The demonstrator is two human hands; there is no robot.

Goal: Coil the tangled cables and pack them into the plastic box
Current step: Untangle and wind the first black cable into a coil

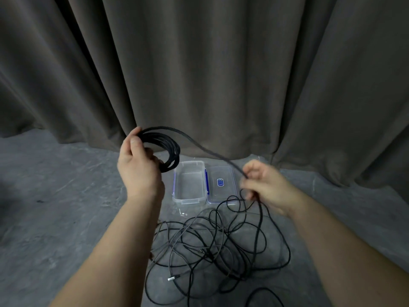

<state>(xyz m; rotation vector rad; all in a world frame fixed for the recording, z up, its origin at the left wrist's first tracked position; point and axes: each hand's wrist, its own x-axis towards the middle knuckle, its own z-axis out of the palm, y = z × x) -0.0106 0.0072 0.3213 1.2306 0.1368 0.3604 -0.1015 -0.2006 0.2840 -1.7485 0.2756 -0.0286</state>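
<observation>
Two bare forearms in view, no sleeves, nothing worn at either wrist. Left hand (pixel 138 165): no rings, no glove; short thumbnail visible. Right hand (pixel 264 187): bare too, blurred, finger detail unclear. No watch, bands or markings.

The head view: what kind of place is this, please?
Probably a staged recording corner indoors, not a workshop: a pleated grey-brown curtain closes the whole background, and the tangled cables and clear plastic box lie on a grey cloth-covered surface.
</observation>
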